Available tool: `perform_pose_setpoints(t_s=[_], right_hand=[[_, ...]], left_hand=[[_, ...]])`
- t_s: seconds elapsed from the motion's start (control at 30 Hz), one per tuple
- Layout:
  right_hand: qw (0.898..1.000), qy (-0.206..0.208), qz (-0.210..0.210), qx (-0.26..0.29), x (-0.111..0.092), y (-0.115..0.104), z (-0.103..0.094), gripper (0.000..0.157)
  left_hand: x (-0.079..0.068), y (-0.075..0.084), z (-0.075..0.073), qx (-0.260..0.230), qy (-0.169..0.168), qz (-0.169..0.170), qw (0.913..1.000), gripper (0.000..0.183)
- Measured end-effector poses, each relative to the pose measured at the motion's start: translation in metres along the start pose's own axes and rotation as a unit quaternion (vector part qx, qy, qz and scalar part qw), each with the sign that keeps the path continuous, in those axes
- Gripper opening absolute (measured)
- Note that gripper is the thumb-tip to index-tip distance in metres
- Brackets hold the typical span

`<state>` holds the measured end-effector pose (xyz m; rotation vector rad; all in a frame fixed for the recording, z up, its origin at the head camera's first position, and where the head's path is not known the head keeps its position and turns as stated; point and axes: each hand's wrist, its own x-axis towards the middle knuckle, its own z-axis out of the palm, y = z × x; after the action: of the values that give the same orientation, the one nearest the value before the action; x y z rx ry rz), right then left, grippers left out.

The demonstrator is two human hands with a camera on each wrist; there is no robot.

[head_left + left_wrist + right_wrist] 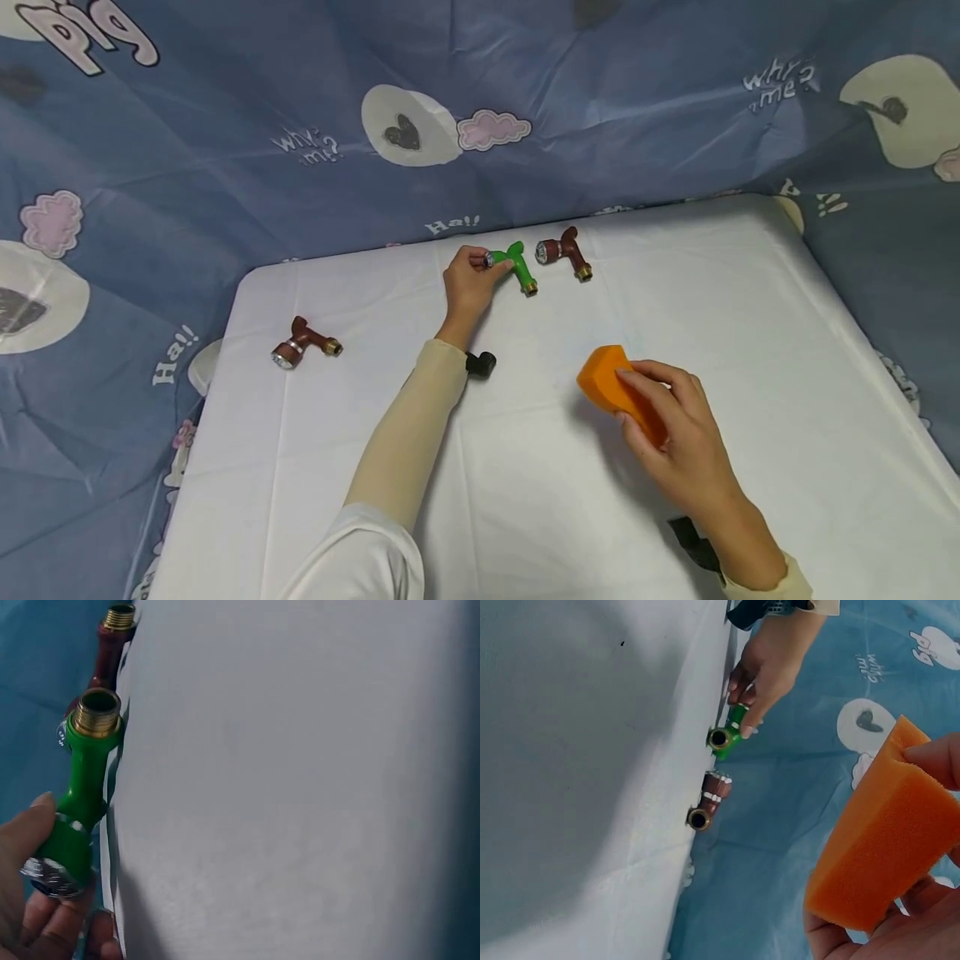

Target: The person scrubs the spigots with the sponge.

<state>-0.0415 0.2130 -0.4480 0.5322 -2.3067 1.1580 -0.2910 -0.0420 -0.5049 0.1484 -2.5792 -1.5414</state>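
Near the back edge of the table, my left hand (469, 283) pinches a green tap (520, 265) by its chrome-capped end, between thumb and fingers. The tap's brass threaded outlet (97, 714) points away from the hand in the left wrist view. Just right of it lies a brown tap (572, 252) with a similar brass thread. My right hand (686, 437) grips an orange sponge block (604, 377), held above the white cloth with its shadow below. In the right wrist view the fingers and thumb hold the sponge (889, 840) at its edges.
A second brown tap (303, 343) lies on the left part of the white-covered table (360, 283). Behind the table hangs a blue printed cloth (315, 92), which also runs down both sides. Black wrist-worn devices (481, 364) sit on both wrists.
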Motion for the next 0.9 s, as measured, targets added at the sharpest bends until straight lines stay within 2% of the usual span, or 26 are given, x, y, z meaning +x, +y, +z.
perform_pose_setpoints(t_s=[0.1, 0.23, 0.33, 0.47, 0.57, 0.67, 0.8, 0.9], right_hand=[[1.000, 0.004, -0.004, 0.000, 0.001, -0.001, 0.000, 0.048], [1.000, 0.010, -0.009, 0.004, 0.001, -0.001, 0.002, 0.048], [1.000, 0.009, -0.006, 0.005, 0.000, -0.002, 0.003, 0.046], [1.000, 0.004, -0.001, 0.004, -0.002, -0.004, 0.003, 0.046], [1.000, 0.000, 0.000, 0.007, -0.003, -0.005, 0.003, 0.046], [1.000, -0.001, -0.007, 0.014, -0.001, -0.005, 0.005, 0.045], [1.000, 0.003, -0.015, 0.019, 0.000, -0.004, 0.009, 0.045], [1.000, 0.002, -0.014, 0.023, -0.001, -0.004, 0.010, 0.047]], left_hand=[[0.002, 0.002, 0.000, 0.066, -0.008, 0.009, 0.9978, 0.041], [0.003, 0.002, -0.004, 0.151, -0.023, 0.031, 0.9877, 0.046], [0.003, -0.002, -0.010, 0.164, -0.046, 0.034, 0.9848, 0.057], [0.000, -0.011, -0.032, 0.133, -0.084, 0.016, 0.9874, 0.078], [-0.007, -0.016, -0.063, 0.112, -0.093, 0.002, 0.9894, 0.089], [-0.019, -0.020, -0.108, 0.115, -0.080, -0.015, 0.9900, 0.095], [-0.037, -0.031, -0.173, 0.153, -0.050, -0.029, 0.9866, 0.103], [-0.052, -0.044, -0.214, 0.193, -0.009, -0.024, 0.9808, 0.105]])
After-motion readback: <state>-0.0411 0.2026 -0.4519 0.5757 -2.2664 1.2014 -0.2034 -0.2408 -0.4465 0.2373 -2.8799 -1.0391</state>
